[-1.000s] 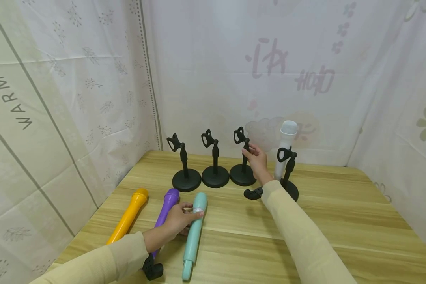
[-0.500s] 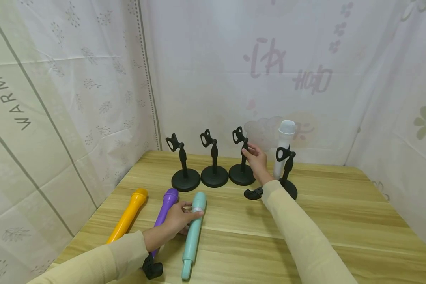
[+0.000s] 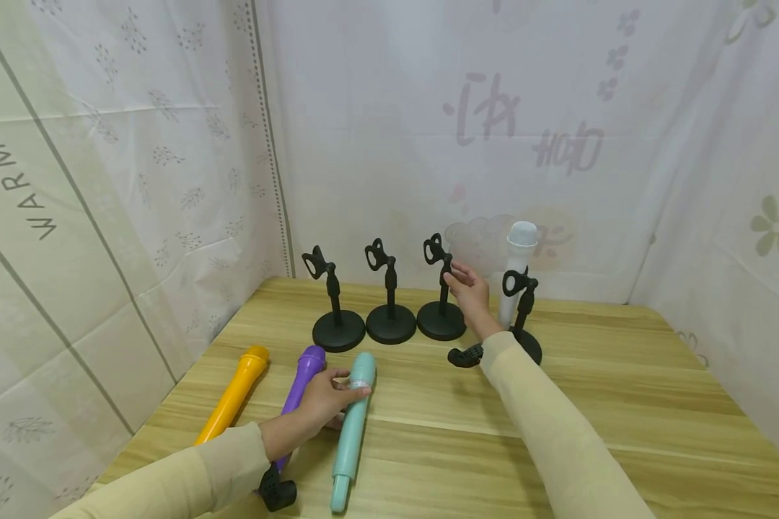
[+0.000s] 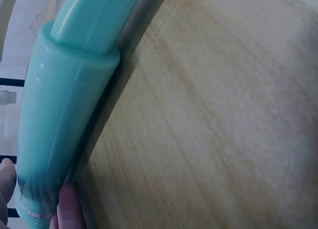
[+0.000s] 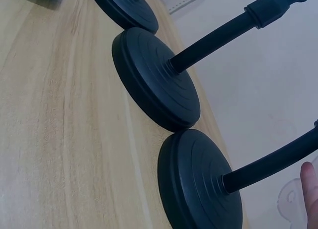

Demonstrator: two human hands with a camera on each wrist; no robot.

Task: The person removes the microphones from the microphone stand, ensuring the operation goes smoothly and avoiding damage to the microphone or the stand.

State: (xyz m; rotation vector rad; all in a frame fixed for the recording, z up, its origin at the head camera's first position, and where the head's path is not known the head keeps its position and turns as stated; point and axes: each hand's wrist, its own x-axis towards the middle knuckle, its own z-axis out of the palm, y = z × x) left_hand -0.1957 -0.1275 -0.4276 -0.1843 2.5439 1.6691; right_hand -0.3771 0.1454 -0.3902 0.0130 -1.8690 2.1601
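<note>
My left hand holds a mint-green toy microphone near its head end, thumb on top and fingers at the far side. In the left wrist view the microphone's body slants close along the tabletop, with fingertips at its lower end. Farther back, my right hand pinches the upper stem of a black microphone stand, third from the left, its clip tipped to the left. The right wrist view shows that stand's round base on the table and one fingertip beside the stem.
Two more black stands line up to the left. A white microphone stands upright behind another black stand on the right. Purple and orange microphones lie at the left. Patterned curtains enclose the wooden table.
</note>
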